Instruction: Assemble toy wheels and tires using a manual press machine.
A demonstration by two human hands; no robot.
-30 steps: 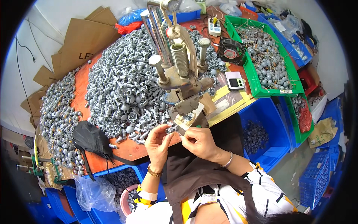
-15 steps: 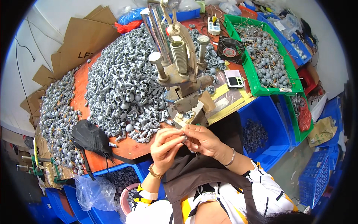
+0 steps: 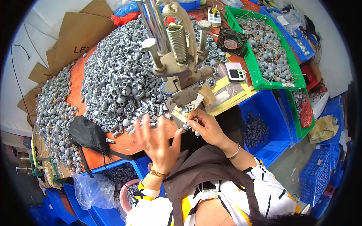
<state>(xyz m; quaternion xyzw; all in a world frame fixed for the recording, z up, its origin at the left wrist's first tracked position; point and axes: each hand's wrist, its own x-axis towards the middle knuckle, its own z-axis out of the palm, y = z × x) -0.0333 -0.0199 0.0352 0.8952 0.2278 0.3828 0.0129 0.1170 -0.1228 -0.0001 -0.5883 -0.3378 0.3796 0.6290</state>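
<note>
My left hand (image 3: 160, 145) is spread wide, its fingertips blurred over the front edge of a large pile of small grey plastic fittings (image 3: 120, 75). Nothing shows in its grasp. My right hand (image 3: 208, 130) is closed, thumb against fingers, on a small grey plastic fitting (image 3: 197, 133), partly hidden by the fingers. That hand is just in front of the base of a metal hand press (image 3: 177, 90), which has a coiled spring and two upright bolts. Several grey pieces lie under the press head.
A black pouch (image 3: 88, 133) lies left of the pile. Grey balls with wires fill a green tray (image 3: 298, 81) at the right. Behind the press are a small fan (image 3: 231, 41) and a white device (image 3: 235, 71). A blue bin (image 3: 277, 145) holds dark parts.
My hands were together at the fitting. The left has let go, opened and moved left toward the pile, while the right keeps the fitting near the press. The view has shifted slightly.
</note>
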